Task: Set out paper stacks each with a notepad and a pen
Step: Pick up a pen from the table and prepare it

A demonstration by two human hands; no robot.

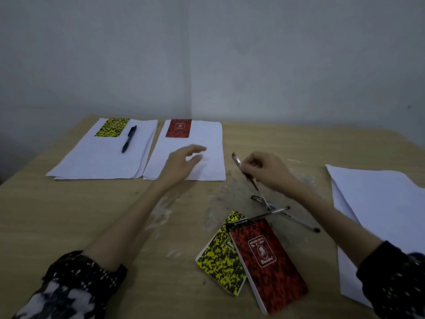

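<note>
Wooden bench (69, 226): my right hand (266, 171) pinches a light, rigid, slippery pen (245, 172) mid-barrel; my left hand (184, 162) hovers released over the second paper stack (207, 139).

A single head-worn wide-angle camera looks forward and down from the near edge of a wooden table (69, 215), facing a grey wall that fills the upper half of the frame. It sits close: both forearms enter from the lower corners, and the table's far edge crosses mid-frame. Straight lines bow near the borders. No second view shares the scene
</note>
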